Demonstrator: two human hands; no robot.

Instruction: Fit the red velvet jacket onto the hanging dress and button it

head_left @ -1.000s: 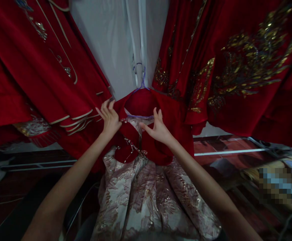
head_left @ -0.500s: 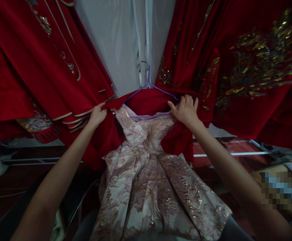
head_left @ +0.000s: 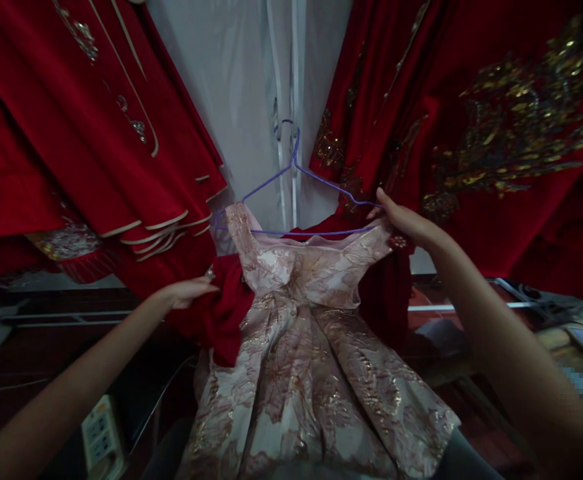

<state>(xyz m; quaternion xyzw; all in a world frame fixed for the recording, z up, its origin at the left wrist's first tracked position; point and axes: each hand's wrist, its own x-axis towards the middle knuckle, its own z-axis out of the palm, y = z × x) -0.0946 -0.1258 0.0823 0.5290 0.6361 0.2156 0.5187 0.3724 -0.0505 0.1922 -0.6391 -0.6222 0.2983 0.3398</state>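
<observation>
A pinkish, gold-patterned brocade dress [head_left: 296,373] hangs on a thin purple wire hanger [head_left: 269,180] in front of me. Behind and beside its bodice is a loose red garment [head_left: 224,307], bunched at the left. My left hand [head_left: 189,291] is closed on that bunched part, below the left shoulder strap. At the hanger's right end, my right hand [head_left: 404,220] is closed where the strap and the red garment meet, partly hiding both. A small beaded button [head_left: 397,241] shows just under it. The dress skirt spreads down towards my lap.
Red garments with pale piping [head_left: 136,167] hang at the left. More red garments with gold sequins [head_left: 521,127] hang at the right. A pale curtain [head_left: 221,87] is behind. Low down are a metal rail [head_left: 471,307] and a power strip [head_left: 101,433].
My left hand has moved down, drawing the red garment off the hanger's left side. My right hand has shifted right and turned. The red garment no longer spans the hanger's top.
</observation>
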